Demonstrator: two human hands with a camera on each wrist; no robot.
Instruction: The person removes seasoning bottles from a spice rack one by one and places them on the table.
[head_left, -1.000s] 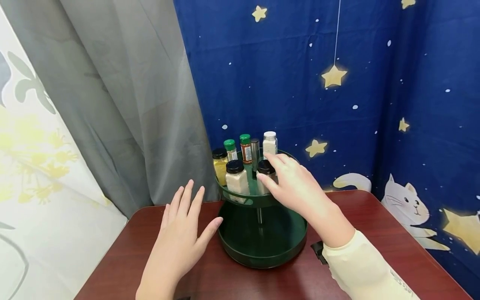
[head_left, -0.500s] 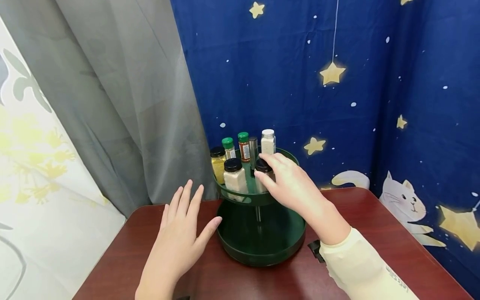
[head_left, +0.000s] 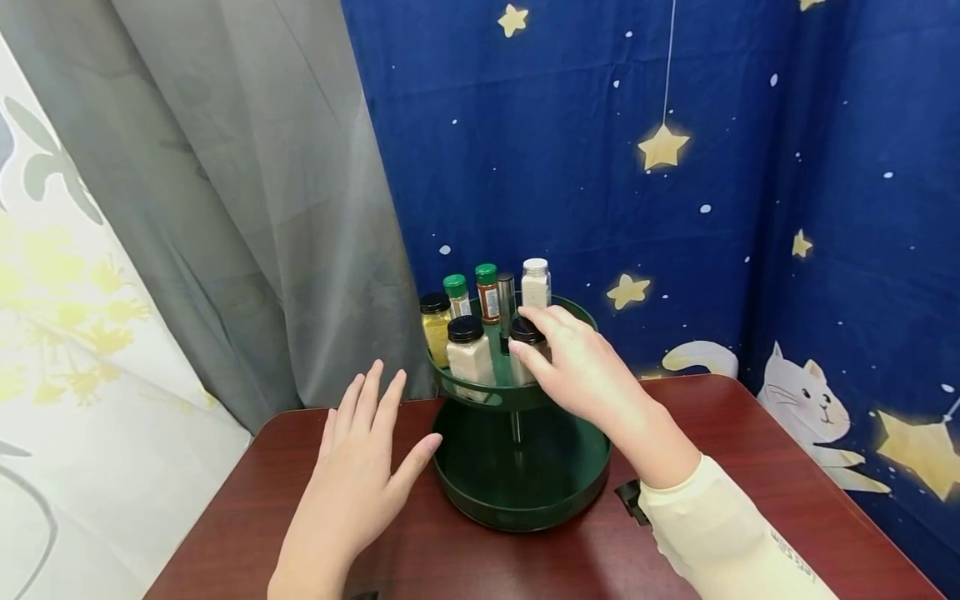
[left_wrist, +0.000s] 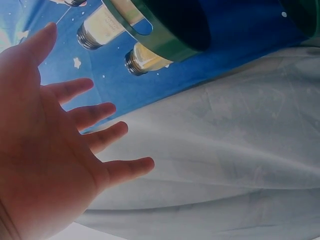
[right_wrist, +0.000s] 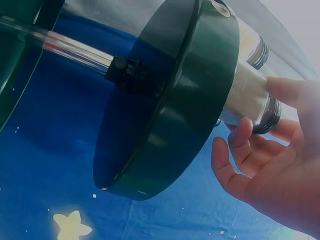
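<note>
A two-tier dark green turntable rack [head_left: 517, 510] stands on the table. On its upper tier is a black-lidded clear jar of pale powder [right_wrist: 248, 95]. My right hand [head_left: 585, 367] grips this jar, thumb on one side and fingers curled about the other; the hand hides much of it in the head view. A matching black-lidded jar [head_left: 471, 360] stands just left of it. Left of the rack, my left hand [head_left: 352, 479] hangs with straight, spread fingers and holds nothing; its bare palm [left_wrist: 45, 135] shows in the left wrist view.
Also on the upper tier are a jar of yellow powder [head_left: 437, 337], two green-capped bottles, one with red contents [head_left: 489, 302], and a white-capped jar [head_left: 536, 287]. A metal post [head_left: 507, 304] rises mid-tier. Curtains [head_left: 585, 167] hang behind the reddish-brown table [head_left: 247, 517].
The head view has shifted slightly. Both hands keep almost the same pose, the right at the black-lidded jar and the left spread beside the rack.
</note>
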